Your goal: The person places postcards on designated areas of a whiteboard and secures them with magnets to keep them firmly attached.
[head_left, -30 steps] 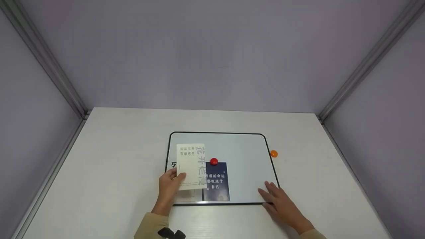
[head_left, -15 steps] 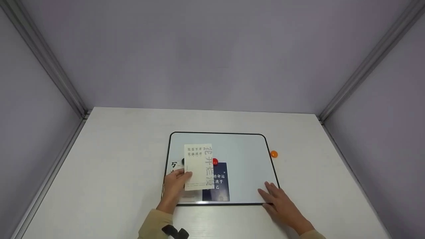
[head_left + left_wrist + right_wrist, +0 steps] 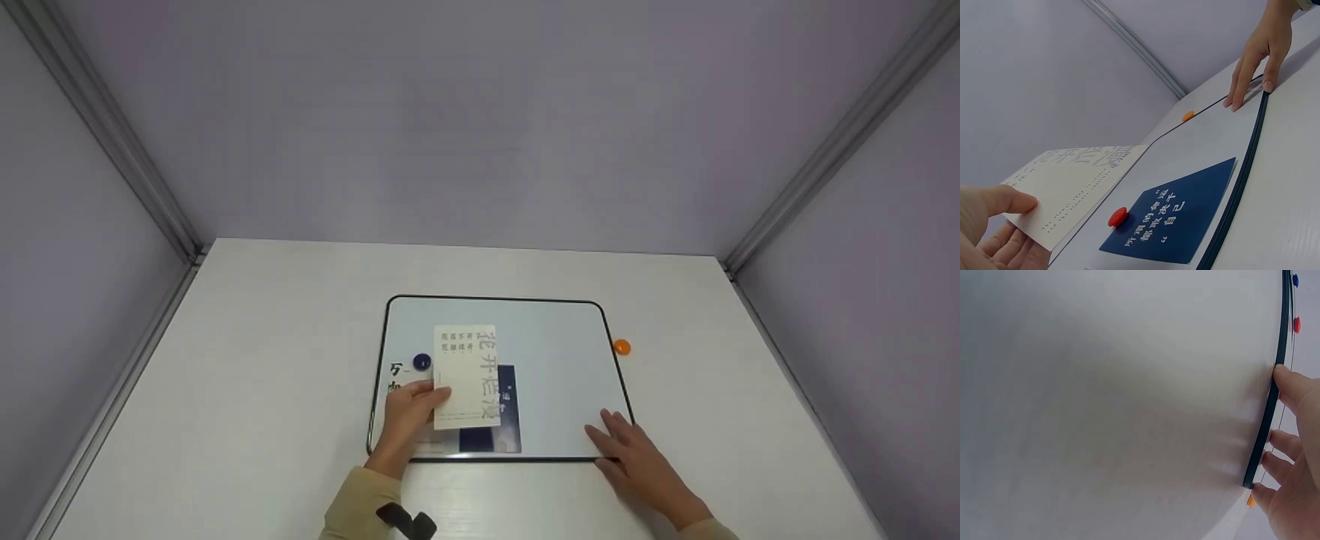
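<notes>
My left hand [image 3: 409, 414] pinches a cream card with Chinese lettering [image 3: 463, 375] between thumb and fingers, holding it raised above the whiteboard [image 3: 562, 375]. Beneath it lies a dark blue card [image 3: 510, 420] with white lettering, partly covered in the head view. At that card's top edge sits a red round magnet [image 3: 1118, 217], hidden from the head view. A dark blue magnet [image 3: 422, 362] is at the top of a pale card [image 3: 396, 370] with black characters, mostly behind my left hand. With fingers spread, my right hand [image 3: 636, 459] rests on the board's near right corner.
An orange round magnet [image 3: 622, 347] stands just beyond the board's right edge, on the white table [image 3: 285, 337]. Grey-lilac walls [image 3: 465, 135] enclose the table at the back and both sides.
My left hand has carried the cream card to the right. It now covers the red magnet and much of the blue card, while the dark blue magnet shows. The right hand stays put.
</notes>
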